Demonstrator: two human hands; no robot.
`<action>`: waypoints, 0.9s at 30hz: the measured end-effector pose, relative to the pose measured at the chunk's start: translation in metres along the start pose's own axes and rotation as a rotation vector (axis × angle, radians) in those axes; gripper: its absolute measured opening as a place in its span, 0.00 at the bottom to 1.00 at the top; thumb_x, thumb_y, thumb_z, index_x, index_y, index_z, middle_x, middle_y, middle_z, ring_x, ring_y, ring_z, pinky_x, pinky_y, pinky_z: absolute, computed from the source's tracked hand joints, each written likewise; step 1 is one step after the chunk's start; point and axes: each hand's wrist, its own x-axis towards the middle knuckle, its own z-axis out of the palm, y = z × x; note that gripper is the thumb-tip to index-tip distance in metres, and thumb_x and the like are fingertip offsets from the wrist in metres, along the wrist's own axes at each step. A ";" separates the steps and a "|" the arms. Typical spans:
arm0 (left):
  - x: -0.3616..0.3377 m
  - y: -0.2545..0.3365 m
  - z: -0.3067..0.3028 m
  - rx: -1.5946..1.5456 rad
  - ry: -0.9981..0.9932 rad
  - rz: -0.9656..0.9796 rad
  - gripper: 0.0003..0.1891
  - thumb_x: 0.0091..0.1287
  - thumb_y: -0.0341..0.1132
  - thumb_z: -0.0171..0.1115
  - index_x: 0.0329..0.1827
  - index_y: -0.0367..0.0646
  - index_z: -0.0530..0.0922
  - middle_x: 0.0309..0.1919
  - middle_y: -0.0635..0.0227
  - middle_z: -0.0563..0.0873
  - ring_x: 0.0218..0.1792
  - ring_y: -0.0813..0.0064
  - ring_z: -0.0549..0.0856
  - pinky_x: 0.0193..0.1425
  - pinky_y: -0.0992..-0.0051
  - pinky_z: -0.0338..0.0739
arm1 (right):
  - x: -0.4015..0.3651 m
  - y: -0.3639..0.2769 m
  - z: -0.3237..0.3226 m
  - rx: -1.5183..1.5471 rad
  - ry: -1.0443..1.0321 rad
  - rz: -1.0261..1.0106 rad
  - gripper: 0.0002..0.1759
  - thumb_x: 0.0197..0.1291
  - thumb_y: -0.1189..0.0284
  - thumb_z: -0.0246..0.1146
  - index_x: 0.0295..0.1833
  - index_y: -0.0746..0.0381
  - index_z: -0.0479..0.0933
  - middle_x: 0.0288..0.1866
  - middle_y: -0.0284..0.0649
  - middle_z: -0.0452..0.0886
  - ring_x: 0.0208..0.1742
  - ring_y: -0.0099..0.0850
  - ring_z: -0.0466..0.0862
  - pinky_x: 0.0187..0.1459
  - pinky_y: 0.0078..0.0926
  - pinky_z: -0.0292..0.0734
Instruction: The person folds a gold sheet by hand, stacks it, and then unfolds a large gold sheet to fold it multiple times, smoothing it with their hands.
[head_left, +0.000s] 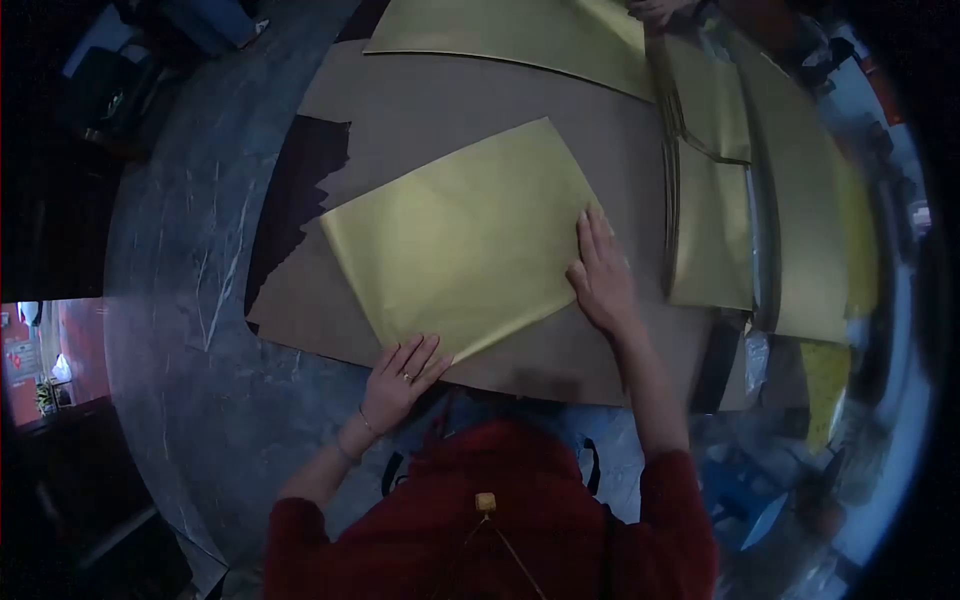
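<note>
One gold sheet (pixel 460 235) lies flat and skewed on a brown board (pixel 450 110), which rests on the grey marbled table (pixel 200 300). The person's left hand (pixel 398 378) sits at the sheet's near corner, fingers spread and extended, gripping nothing. The right hand (pixel 600 278) lies palm down on the sheet's right edge, fingers straight, likewise holding nothing. Further gold sheets (pixel 712 235) are piled just to the right. Another person's hand (pixel 655 12) touches a sheet at the far edge.

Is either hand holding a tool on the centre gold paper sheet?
No: the left hand and right hand lie flat and empty on the rectangular gold paper sheet.
</note>
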 end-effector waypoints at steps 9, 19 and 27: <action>-0.001 0.001 -0.003 -0.027 -0.045 -0.039 0.27 0.59 0.33 0.51 0.64 0.60 0.70 0.66 0.69 0.69 0.64 0.67 0.71 0.63 0.66 0.67 | -0.001 0.030 -0.006 -0.165 0.036 -0.047 0.34 0.67 0.58 0.42 0.73 0.64 0.48 0.76 0.48 0.44 0.76 0.43 0.46 0.72 0.46 0.40; 0.001 0.002 -0.006 -0.064 0.023 -0.018 0.27 0.59 0.33 0.50 0.65 0.56 0.69 0.66 0.67 0.68 0.64 0.67 0.70 0.66 0.67 0.65 | 0.018 -0.011 -0.022 -0.247 0.232 0.023 0.32 0.70 0.55 0.35 0.73 0.63 0.49 0.76 0.49 0.44 0.76 0.45 0.45 0.72 0.46 0.40; 0.005 0.000 -0.016 -0.178 0.023 -0.028 0.26 0.60 0.39 0.57 0.64 0.52 0.69 0.66 0.63 0.68 0.65 0.64 0.68 0.65 0.66 0.64 | 0.046 -0.015 0.006 0.046 -0.004 -0.126 0.30 0.71 0.57 0.33 0.72 0.62 0.53 0.76 0.43 0.49 0.76 0.41 0.47 0.73 0.45 0.39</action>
